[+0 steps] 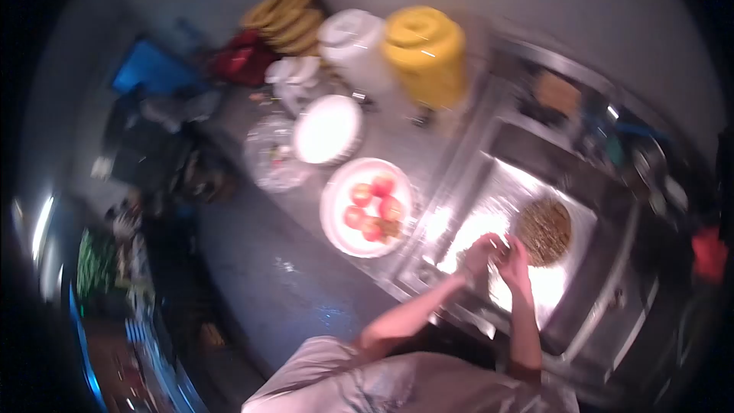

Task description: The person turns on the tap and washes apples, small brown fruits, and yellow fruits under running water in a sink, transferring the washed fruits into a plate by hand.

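Observation:
Both of my hands are close together over the shiny metal sink. My left hand (479,251) has bent fingers near the sink's left side. Beside it, my right hand (515,262) has its fingers drawn together. Something small and dark shows between the two hands, but blur hides what it is. Just beyond my right hand, a round brown item with a rough texture (544,232) lies in the sink (552,291). Left of the sink, a white bowl (330,214) holds several red, round pieces of produce (390,208) and something brown.
A stack of white plates (327,129) stands behind the bowl, beside clear plastic (267,154). Farther back are a white container (352,38), a yellow container (425,57) and bananas (284,19). Green produce (98,260) is at the far left.

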`<control>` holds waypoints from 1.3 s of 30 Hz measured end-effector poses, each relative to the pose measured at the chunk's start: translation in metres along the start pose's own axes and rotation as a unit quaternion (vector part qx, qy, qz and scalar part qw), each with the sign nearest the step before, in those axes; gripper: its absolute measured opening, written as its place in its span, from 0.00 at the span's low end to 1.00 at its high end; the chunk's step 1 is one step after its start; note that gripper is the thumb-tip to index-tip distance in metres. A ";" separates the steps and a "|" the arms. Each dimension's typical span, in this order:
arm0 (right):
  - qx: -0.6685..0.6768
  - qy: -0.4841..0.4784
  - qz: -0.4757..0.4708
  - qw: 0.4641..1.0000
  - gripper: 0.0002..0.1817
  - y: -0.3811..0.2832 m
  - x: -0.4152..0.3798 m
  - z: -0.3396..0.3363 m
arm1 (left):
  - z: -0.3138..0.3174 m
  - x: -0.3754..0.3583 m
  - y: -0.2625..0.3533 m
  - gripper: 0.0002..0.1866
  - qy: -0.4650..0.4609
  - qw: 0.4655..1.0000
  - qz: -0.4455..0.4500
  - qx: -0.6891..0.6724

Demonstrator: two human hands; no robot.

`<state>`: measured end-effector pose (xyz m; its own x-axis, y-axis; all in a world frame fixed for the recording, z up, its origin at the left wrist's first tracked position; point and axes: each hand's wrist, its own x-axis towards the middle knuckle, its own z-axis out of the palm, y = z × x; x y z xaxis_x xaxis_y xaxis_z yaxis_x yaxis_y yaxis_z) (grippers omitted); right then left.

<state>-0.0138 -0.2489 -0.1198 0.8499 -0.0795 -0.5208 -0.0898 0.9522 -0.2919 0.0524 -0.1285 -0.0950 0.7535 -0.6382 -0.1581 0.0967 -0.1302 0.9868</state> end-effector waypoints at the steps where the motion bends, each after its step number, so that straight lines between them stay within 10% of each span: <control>1: 0.017 0.012 0.012 1.000 0.17 0.009 -0.006 -0.002 | 0.003 -0.008 0.005 0.06 0.027 0.986 -0.073 -0.149; 2: 0.025 0.002 0.034 0.999 0.19 0.014 -0.003 -0.018 | 0.014 0.005 -0.078 0.05 0.078 0.991 0.098 -0.043; 3: 0.032 0.042 0.037 0.998 0.19 0.014 -0.021 0.006 | 0.008 0.005 -0.097 0.09 -0.061 0.974 0.119 -0.182; 5: 0.105 -0.007 0.064 0.992 0.23 0.018 -0.028 0.005 | 0.008 -0.025 0.014 0.10 0.062 0.985 -0.160 -0.015; 9: 0.212 -0.010 0.050 0.976 0.27 0.022 -0.041 0.026 | -0.002 -0.033 0.040 0.21 -0.030 0.987 -0.086 0.132; 14: 0.265 -0.081 -0.001 0.961 0.27 0.005 -0.024 0.030 | -0.009 -0.035 0.053 0.26 0.141 0.956 0.121 0.226; 21: 0.216 -0.054 -0.071 0.972 0.24 -0.077 0.035 0.028 | -0.057 -0.077 0.048 0.19 0.210 0.968 0.060 0.122; 24: 0.094 -0.230 -0.082 0.965 0.19 -0.094 0.073 -0.007 | -0.084 -0.102 0.025 0.15 0.217 0.941 0.138 0.222; 27: 0.138 -0.093 -0.094 0.982 0.19 -0.101 0.084 -0.020 | -0.096 -0.128 0.049 0.13 0.225 0.967 -0.073 0.093; 32: 0.243 0.067 -0.114 0.961 0.22 -0.092 0.065 -0.021 | -0.103 -0.138 0.037 0.12 0.287 0.948 -0.038 0.135; 39: 0.425 0.034 -0.179 0.886 0.24 -0.043 0.025 -0.063 | -0.097 -0.129 0.042 0.11 0.297 0.944 0.009 0.143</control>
<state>-0.0213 -0.3106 -0.1706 0.7091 -0.4123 -0.5720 0.6282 0.7378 0.2471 0.0225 0.0223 -0.0292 0.9933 -0.1151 -0.0089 -0.0353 -0.3768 0.9256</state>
